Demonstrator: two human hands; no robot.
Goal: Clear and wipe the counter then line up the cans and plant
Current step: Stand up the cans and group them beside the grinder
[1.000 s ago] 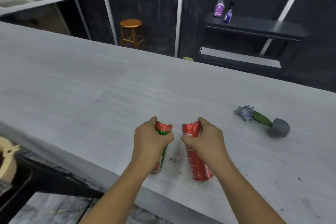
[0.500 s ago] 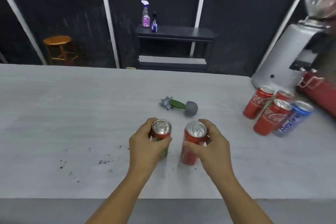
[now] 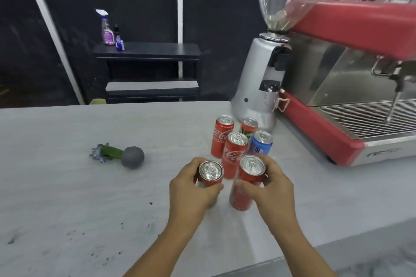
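My left hand (image 3: 191, 193) grips a red-and-green can (image 3: 210, 172) upright. My right hand (image 3: 272, 189) grips a red cola can (image 3: 246, 184) beside it. Both cans are held just in front of a cluster of standing cans: two red cola cans (image 3: 221, 136) (image 3: 233, 153), a blue can (image 3: 261, 143) and a red-green can (image 3: 248, 127). The small plant (image 3: 121, 155) lies tipped on its side to the left, grey round pot toward me. Dark crumbs (image 3: 108, 254) speckle the pale counter (image 3: 67, 186) at the lower left.
A silver coffee grinder (image 3: 256, 78) stands right behind the cans, and a red espresso machine (image 3: 351, 87) fills the right side. Beyond the counter, a black shelf (image 3: 148, 51) holds a spray bottle (image 3: 107, 29) and a small blue bottle (image 3: 119, 40).
Both hands have carried their cans rightward along the counter, up to the cluster of cans by the grinder. The tipped plant now lies well to their left.
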